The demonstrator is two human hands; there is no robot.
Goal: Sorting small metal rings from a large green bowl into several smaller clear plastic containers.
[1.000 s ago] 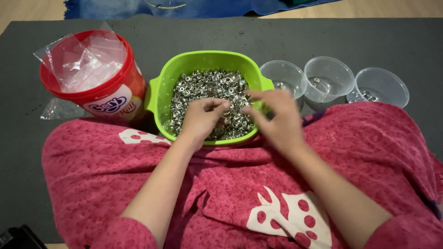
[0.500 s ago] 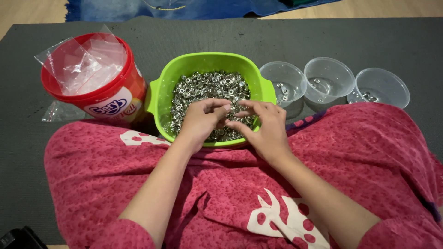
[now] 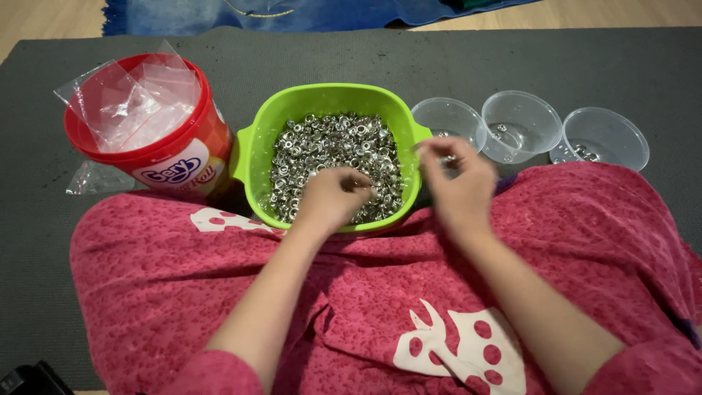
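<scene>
Head view: one grey mat (image 3: 512, 58), one red tub (image 3: 157, 150), one green bowl (image 3: 252, 146), three clear cups (image 3: 523, 121).
Crinkled clear bags (image 3: 131, 102) fill the white-labelled round tub. Left hand (image 3: 333, 197) rests curled on shiny metal eyelets (image 3: 329, 150) heaped in the bowl; right hand (image 3: 457, 183), blurred, pinches something unclear beside the nearest cup.

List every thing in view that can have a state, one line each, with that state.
Green bowl: upright, heaped with small silver metal rings.
Red tub: upright, no lid on, stuffed with clear plastic bags.
Left clear cup: upright, nearly empty.
Middle clear cup: upright, a few metal pieces inside.
Right clear cup: upright, a few metal pieces inside.
Left hand: fingers curled, resting in the rings.
Right hand: raised by the bowl's right rim, fingertips pinched, blurred.
</scene>
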